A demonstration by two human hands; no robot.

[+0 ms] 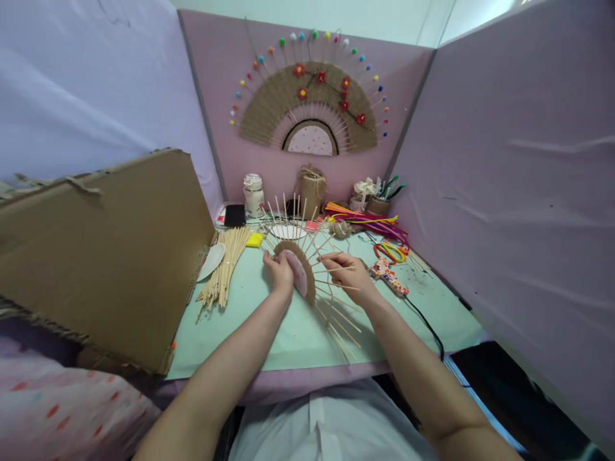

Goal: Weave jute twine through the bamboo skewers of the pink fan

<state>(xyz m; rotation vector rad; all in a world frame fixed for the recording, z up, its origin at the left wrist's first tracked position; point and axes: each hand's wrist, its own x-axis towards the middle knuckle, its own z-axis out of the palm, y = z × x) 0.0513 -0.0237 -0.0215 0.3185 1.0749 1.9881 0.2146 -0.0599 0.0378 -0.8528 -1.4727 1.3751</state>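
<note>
My left hand (281, 274) grips the flat edge of a fan base, a cardboard half-circle (311, 282) with a pale pink half-round centre (296, 272). Thin wooden sticks (283, 214) spread outward from its curved rim, and the base is tilted toward the right. Among the right-hand sticks, my right hand (350, 274) is closed in a pinch, thumb and forefinger together beside the sticks. What lies in that pinch is too small to make out. Thin twine seems to run between some sticks below this hand.
A bundle of wooden sticks (225, 266) and a white plate (212, 261) lie left, beside a cardboard sheet (110, 256). At right lies a patterned glue gun (388, 276) with a black cord. Behind stand a white bottle (254, 195), a twine spool (313, 192) and pipe cleaners (368, 221).
</note>
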